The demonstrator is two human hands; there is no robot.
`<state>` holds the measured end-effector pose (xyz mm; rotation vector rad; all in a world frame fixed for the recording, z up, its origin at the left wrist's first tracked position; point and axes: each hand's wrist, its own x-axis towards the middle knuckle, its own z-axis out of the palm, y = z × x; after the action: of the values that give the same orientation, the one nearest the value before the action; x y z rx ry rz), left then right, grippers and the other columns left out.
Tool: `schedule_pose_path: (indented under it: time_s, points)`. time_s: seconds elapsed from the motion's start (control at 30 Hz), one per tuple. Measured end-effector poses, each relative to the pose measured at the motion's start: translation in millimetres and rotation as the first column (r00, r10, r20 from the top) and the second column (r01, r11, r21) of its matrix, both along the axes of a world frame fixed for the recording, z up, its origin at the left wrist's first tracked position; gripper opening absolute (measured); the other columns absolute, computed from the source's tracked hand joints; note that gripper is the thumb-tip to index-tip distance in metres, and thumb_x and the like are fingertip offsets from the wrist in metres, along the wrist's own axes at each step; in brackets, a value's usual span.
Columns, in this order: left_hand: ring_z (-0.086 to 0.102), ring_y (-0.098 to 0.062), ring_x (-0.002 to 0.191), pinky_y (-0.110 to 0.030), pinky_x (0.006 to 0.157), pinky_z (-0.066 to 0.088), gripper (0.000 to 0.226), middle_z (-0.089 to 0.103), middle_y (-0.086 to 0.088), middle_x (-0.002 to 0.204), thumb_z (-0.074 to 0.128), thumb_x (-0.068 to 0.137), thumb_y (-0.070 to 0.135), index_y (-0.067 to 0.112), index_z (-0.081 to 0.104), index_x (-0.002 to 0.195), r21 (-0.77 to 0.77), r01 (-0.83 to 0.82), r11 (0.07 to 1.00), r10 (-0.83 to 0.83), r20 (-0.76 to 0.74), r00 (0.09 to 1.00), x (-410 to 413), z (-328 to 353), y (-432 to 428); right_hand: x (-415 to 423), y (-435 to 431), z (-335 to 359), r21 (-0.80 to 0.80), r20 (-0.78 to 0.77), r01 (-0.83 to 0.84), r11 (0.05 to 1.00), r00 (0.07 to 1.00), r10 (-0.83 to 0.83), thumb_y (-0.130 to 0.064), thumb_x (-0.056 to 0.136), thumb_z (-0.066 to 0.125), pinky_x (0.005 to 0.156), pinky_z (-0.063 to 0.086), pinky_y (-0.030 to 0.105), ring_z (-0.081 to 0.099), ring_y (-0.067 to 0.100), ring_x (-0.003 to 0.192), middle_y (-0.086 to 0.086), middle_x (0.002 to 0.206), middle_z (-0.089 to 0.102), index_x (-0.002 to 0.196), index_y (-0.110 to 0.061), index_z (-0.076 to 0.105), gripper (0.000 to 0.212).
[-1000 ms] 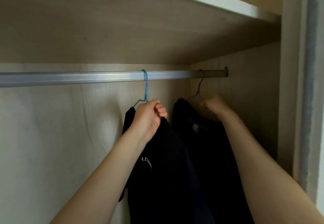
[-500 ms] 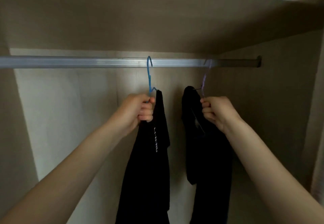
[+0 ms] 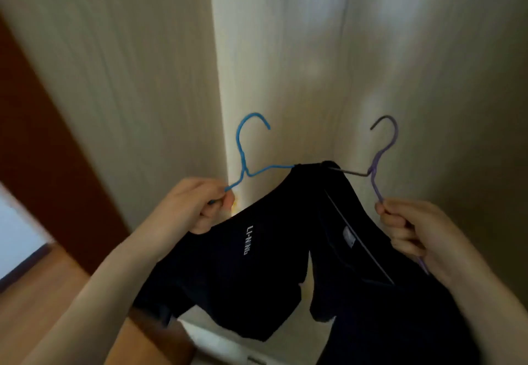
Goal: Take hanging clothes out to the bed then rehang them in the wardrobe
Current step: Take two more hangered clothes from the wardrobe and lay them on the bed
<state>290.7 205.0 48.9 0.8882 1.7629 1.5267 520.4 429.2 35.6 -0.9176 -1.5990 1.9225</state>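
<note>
Hands [image 3: 200, 207] [image 3: 411, 230] clench blue hanger [image 3: 243, 161] and purple hanger [image 3: 377, 164], black shirts [image 3: 257, 264] draped below.

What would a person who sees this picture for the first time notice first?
Two wire hangers stand out against the pale wood panels: the blue hanger at centre-left, gripped by the left hand, and the purple hanger at centre-right, gripped by the right hand. Both hooks are free, on no rail. Below them hang two black garments, the left black shirt with white lettering and the right black shirt with a small neck label.
</note>
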Motion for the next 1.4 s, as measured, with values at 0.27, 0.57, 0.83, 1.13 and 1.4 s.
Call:
schedule_pose_path:
  time_s: [0.27,0.57,0.83,1.13,1.4]
  points:
    - [0.011,-0.014,0.047,-0.025,0.043,0.009,0.026,0.018,-0.002,0.056,0.044,0.092,0.014,0.003,0.053,0.07,-0.084,-0.472,0.878,0.476,0.047,0.878,80.7,-51.9,-151.2,-32.5,-69.7,-65.1,-0.237,0.052,-0.524,0.818,0.834,0.549,-0.005,0.098,0.042,0.034,0.018,0.006,0.019,0.004,0.031,0.0,0.048,0.03,0.078,0.0,0.049,0.021]
    - [0.013,-0.007,0.042,-0.018,0.043,0.007,0.03,0.015,0.002,0.056,0.033,0.094,0.004,0.002,0.05,0.069,-0.035,-0.944,0.327,0.936,0.148,0.319,185.4,-69.2,-312.6,-93.0,-184.6,-74.9,-0.271,0.073,-0.831,0.485,0.485,0.871,-0.002,0.098,0.041,0.033,0.019,0.006,0.018,0.003,0.029,0.001,0.046,0.03,0.079,0.004,0.05,0.022]
    - [0.015,-0.008,0.04,-0.02,0.044,0.006,0.029,0.019,0.003,0.053,0.032,0.095,0.003,0.0,0.051,0.073,-0.077,-0.991,-0.112,0.984,0.131,-0.121,226.9,-102.1,-427.1,-186.1,-324.5,-96.0,-0.08,0.105,-0.959,0.272,0.264,0.959,-0.003,0.099,0.04,0.037,0.014,0.012,0.019,0.007,0.036,0.0,0.05,0.034,0.081,0.003,0.054,0.023]
    - [0.02,-0.004,0.033,-0.011,0.036,0.018,0.014,0.028,0.009,0.043,0.046,0.084,0.016,0.004,0.052,0.08,-0.167,-0.905,-0.391,0.899,0.142,-0.415,184.6,-136.2,-555.7,-302.5,-510.0,-126.3,0.068,0.153,-0.985,0.157,0.166,0.974,0.0,0.099,0.04,0.036,0.016,0.017,0.021,0.009,0.037,0.0,0.05,0.035,0.078,0.004,0.053,0.025]
    - [0.022,-0.003,0.031,-0.012,0.034,0.02,0.025,0.03,0.011,0.04,0.053,0.066,0.029,0.005,0.051,0.069,-0.236,-0.864,-0.445,0.858,0.164,-0.487,113.8,-143.9,-611.8,-418.3,-619.2,-123.6,0.084,0.135,-0.995,0.055,0.066,0.989,0.001,0.098,0.04,0.037,0.014,0.019,0.022,0.008,0.036,0.002,0.05,0.035,0.081,0.007,0.053,0.022]
